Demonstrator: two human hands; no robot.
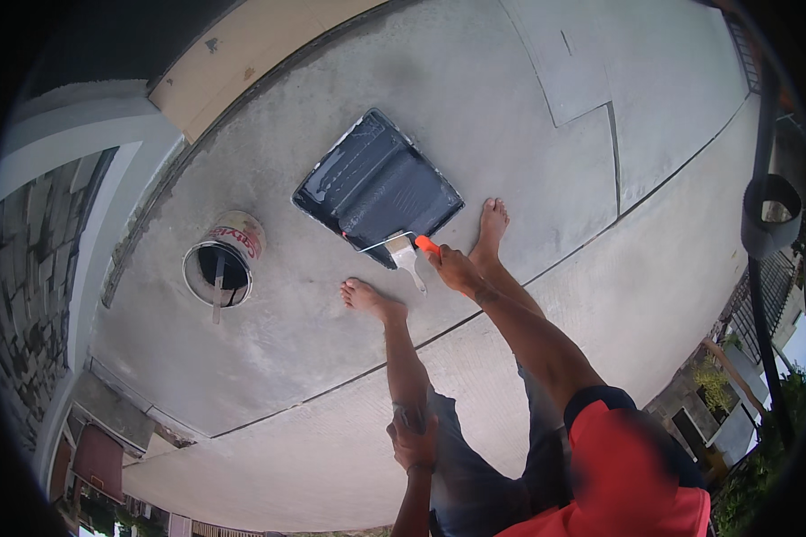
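Note:
My right hand (pixel 458 271) grips the orange handle of a paint roller (pixel 428 244). Its wire frame reaches left over the near edge of a black paint tray (pixel 330 174); I cannot clearly make out its dark head against the tray. Grey paint coats the tray's inside. A flat paintbrush (pixel 405 258) with a pale handle lies at that same near edge, beside the roller handle. Close to my left knee, my left hand (pixel 414 443) is curled round something small and dark that I cannot make out.
Left of the tray stands a white paint bucket (pixel 247 234) with dark paint inside and a flat stick (pixel 217 295) leaning in it. My bare feet (pixel 367 297) are on the concrete floor (pixel 287 358) at the tray's near side. A stone-clad wall (pixel 40 268) rises at the left.

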